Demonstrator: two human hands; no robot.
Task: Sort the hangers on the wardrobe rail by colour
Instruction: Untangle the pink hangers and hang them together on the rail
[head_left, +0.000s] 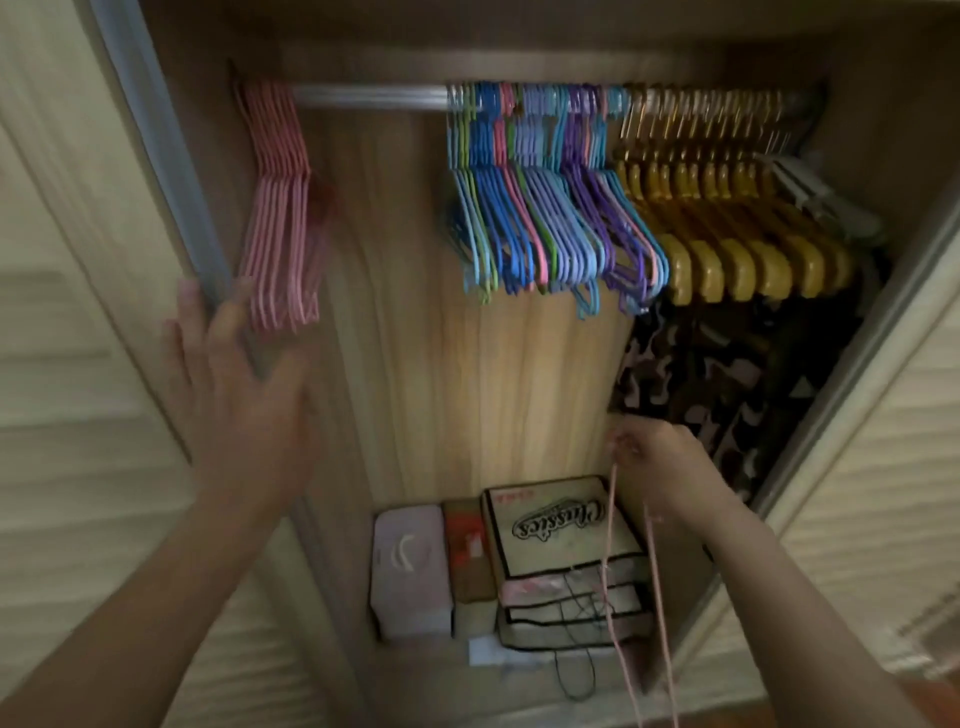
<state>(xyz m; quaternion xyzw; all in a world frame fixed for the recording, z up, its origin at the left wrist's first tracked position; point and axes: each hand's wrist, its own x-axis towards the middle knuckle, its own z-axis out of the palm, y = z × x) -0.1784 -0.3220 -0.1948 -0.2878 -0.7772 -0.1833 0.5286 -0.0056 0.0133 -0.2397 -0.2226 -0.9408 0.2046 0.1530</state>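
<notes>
Low in the wardrobe opening, the right hand (657, 457) is closed on a pink hanger (613, 561), whose thin wire hangs downward in front of the stacked boxes (550, 540) on the floor. The left hand (234, 374) is spread open, fingers apart, just beside the lower ends of the pink group (278, 208) gathered at the left end of the rail (369, 97); contact cannot be confirmed through the blur. A bare stretch of rail separates that group from the mixed blue, purple and green hangers (545, 197), in which a few pink ones are seen, and from the yellow hangers (727, 218) beyond, above a patterned garment (727, 374). Snagging is the likely fault: the dangling wire could catch the loose black cord (571, 670) by the boxes, or the held hook could tangle with neighbouring hooks if lifted carelessly.
</notes>
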